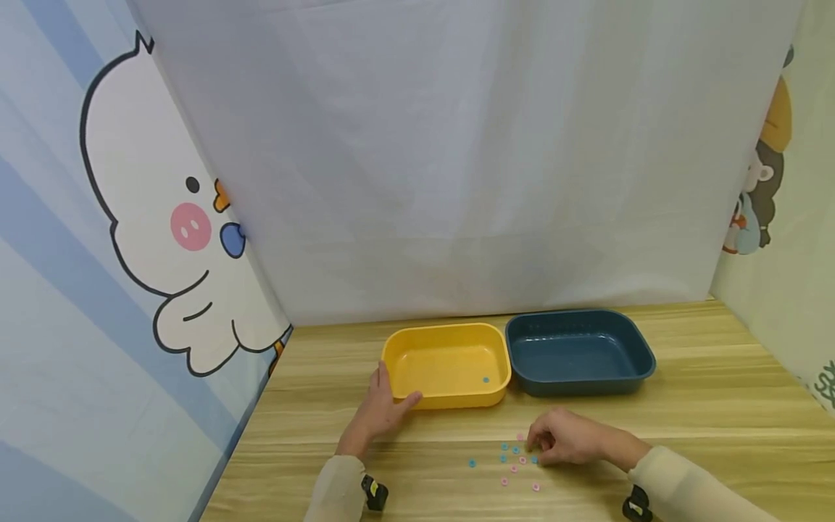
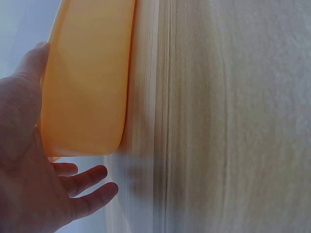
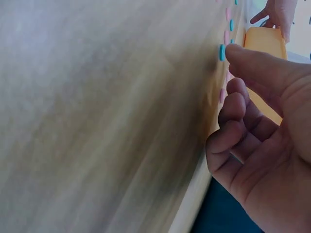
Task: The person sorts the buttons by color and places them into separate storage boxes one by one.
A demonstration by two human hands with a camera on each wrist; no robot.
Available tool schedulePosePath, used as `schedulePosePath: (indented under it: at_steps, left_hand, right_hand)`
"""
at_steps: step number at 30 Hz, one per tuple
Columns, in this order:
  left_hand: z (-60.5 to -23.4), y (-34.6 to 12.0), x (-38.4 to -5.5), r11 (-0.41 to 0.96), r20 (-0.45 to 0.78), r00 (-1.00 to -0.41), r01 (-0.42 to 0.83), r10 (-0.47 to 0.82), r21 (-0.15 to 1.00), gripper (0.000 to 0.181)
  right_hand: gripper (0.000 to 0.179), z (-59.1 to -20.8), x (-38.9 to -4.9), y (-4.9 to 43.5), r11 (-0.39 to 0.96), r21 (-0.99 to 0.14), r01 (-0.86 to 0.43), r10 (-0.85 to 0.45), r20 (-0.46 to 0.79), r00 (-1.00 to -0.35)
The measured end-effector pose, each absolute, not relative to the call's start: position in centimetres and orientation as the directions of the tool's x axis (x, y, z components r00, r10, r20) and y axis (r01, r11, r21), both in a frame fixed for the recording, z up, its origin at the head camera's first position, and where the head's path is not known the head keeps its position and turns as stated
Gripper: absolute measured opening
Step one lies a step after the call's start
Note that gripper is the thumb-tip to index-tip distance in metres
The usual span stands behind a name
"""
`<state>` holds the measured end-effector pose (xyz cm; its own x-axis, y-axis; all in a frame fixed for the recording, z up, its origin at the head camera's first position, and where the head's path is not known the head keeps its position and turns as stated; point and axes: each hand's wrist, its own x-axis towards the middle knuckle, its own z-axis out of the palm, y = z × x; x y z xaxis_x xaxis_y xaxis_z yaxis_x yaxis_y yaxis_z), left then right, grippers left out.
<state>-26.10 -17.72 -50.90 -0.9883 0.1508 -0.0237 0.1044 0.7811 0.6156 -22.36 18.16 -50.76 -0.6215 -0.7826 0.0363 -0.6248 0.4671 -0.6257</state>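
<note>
My left hand (image 1: 381,409) rests at the front left corner of a yellow tray (image 1: 443,401); its thumb lies along the rim and the other fingers are spread at the side. A small blue disc (image 1: 485,380) lies inside that tray. Over the table, my right hand (image 1: 567,437) has its fingers loosely bent, with thumb and index tips apart. Beside the thumb tip is a blue ring-shaped piece (image 3: 222,52), and a pink piece (image 1: 520,437) lies close to the index finger. Several more small blue and pink ring-shaped pieces (image 1: 504,481) are scattered left of this hand.
A dark blue tray (image 1: 580,388) stands to the right of the yellow one, nearly touching it. Behind both hangs a white cloth (image 1: 443,181), and printed panels flank the wooden table (image 1: 704,406).
</note>
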Motion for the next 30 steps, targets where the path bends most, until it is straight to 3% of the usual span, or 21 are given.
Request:
schedulePosePath:
  at_steps: [30]
  left_hand:
    - [-51.03, -17.73, -26.18, 0.779, -0.045, -0.99, 0.078, 0.135, 0.622, 0.107]
  right_hand:
    - [0.01, -51.13, -22.5, 17.62, 0.447, -0.648, -0.616, -0.799, 0.02, -0.601]
